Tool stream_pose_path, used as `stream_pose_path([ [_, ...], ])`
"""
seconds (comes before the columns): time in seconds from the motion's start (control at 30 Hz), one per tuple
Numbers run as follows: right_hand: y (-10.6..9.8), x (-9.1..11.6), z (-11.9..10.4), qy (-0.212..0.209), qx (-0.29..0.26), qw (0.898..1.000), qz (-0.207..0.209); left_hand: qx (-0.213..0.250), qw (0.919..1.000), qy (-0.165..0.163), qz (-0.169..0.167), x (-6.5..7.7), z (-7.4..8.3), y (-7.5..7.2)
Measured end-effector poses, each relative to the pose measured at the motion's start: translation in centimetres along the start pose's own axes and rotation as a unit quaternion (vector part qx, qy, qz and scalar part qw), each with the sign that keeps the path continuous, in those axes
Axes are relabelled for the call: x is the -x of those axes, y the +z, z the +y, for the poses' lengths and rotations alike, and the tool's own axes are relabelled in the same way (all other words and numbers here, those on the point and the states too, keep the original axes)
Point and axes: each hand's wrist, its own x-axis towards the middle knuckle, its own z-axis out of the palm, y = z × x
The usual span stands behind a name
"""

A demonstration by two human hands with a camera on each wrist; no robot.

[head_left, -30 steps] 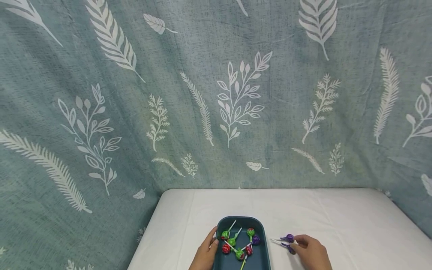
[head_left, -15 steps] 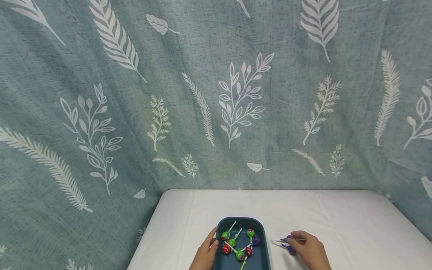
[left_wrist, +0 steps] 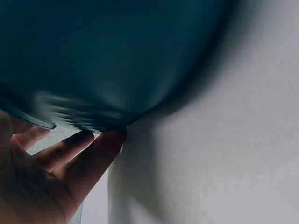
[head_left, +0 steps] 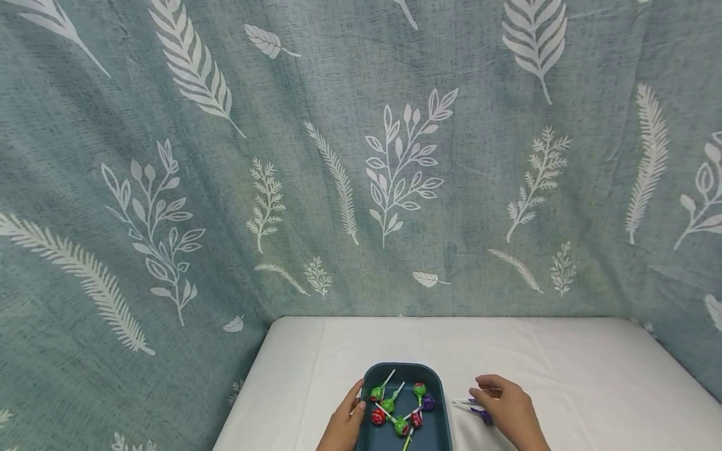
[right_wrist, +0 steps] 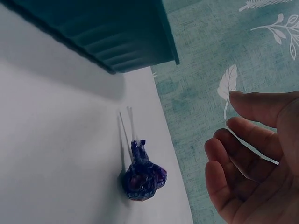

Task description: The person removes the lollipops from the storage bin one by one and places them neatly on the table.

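My left hand (head_left: 343, 423) rests against the left side of a dark teal tray (head_left: 435, 379); in the left wrist view its straight fingers (left_wrist: 105, 147) touch the tray's outer wall. Several lollipops in green, red and purple wrappers lie in the tray, among them a green lollipop (head_left: 376, 393) and a red one (head_left: 378, 416). To the right of the tray, purple lollipops (right_wrist: 142, 179) lie close together on the table, white sticks toward the tray. My right hand (head_left: 507, 404) hovers over them with loosely bent fingers, thumb and forefinger apart, nothing between them. It partly hides them in the head view.
A white cloth covers the table (head_left: 564, 357). Behind and to the left hangs a blue-green curtain (head_left: 316, 207) with white leaf prints. The tray's right wall (right_wrist: 135, 46) stands a short way from the loose lollipops.
My right hand has drawn back from the purple lollipops, moving left and slightly farther from me, and its fingers have come off them. The left hand and the tray have stayed in place.
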Motion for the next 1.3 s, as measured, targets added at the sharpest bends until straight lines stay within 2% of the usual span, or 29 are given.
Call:
stream_pose_path([
  [0.5, 0.4, -0.2, -2.4, -0.035, -0.032, 0.999, 0.009, -0.003, 1.0, 0.001, 0.003, 0.1, 0.3, 0.1],
  [0.9, 0.5, -0.5, -4.5, -0.055, -0.048, 0.997, -0.003, -0.007, 1.0, -0.003, -0.001, 0.1, 0.7, -0.1],
  [1.3, 1.6, -0.8, -6.7, -0.072, -0.069, 0.995, -0.021, 0.0, 0.9999, -0.011, 0.001, 0.2, 0.8, 0.0],
])
